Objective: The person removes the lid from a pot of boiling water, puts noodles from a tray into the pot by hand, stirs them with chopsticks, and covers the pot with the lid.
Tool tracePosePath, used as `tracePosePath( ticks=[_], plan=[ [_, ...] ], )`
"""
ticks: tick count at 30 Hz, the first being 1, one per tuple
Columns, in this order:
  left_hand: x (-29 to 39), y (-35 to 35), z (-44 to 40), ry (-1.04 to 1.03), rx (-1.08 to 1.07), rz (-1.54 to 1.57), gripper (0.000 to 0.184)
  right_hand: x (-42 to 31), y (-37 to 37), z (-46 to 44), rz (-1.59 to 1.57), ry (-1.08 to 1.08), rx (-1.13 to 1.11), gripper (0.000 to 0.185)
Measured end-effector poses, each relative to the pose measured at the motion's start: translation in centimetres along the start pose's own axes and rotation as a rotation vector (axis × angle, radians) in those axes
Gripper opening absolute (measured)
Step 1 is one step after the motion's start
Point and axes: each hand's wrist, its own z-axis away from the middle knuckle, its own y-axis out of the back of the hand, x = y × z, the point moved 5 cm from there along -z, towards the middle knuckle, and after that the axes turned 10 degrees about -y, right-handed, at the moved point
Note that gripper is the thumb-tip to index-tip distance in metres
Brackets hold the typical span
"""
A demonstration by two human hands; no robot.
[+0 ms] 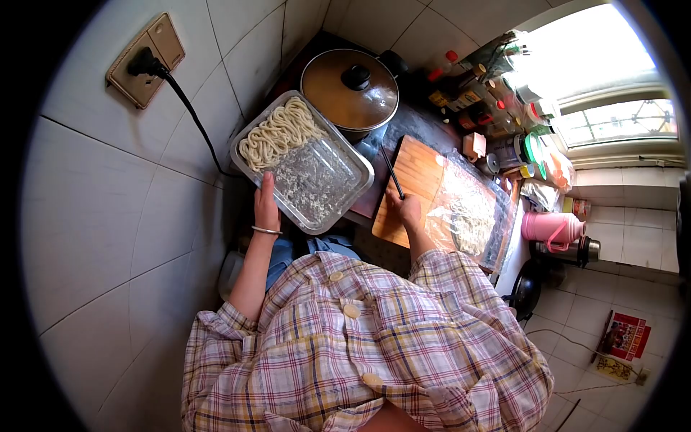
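Observation:
My left hand (267, 209) grips the near left edge of a clear tray (358, 175), thumb over the rim. Thick white noodles (282, 135) lie in the far part of the tray, and loose flour dusts its nearer part. My right hand (407, 210) is closed around dark chopsticks (391, 171), which point away from me over the left side of a wooden board (414, 167). To the right of that hand, plastic film (445, 193) covers part of the board, with a pale floury heap of noodles (472, 223) on it.
A lidded pot (348, 90) stands behind the tray, close to it. Bottles (461, 90) and jars crowd the counter below the window. A pink thermos (553, 227) is at the right. A black cord (188, 108) hangs from the wall socket (147, 61) at the left.

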Motion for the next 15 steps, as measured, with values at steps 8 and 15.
tracePosePath(
  ticks=[8, 15],
  plan=[
    [-0.01, -0.03, -0.04, 0.021, -0.042, 0.011, 0.052, 0.07, 0.01, -0.22, 0.006, 0.013, -0.011, 0.053],
    [-0.65, 0.38, -0.17, 0.029, -0.011, 0.002, 0.051, 0.26, -0.01, -0.67, -0.04, 0.068, 0.014, 0.057]
  ],
)
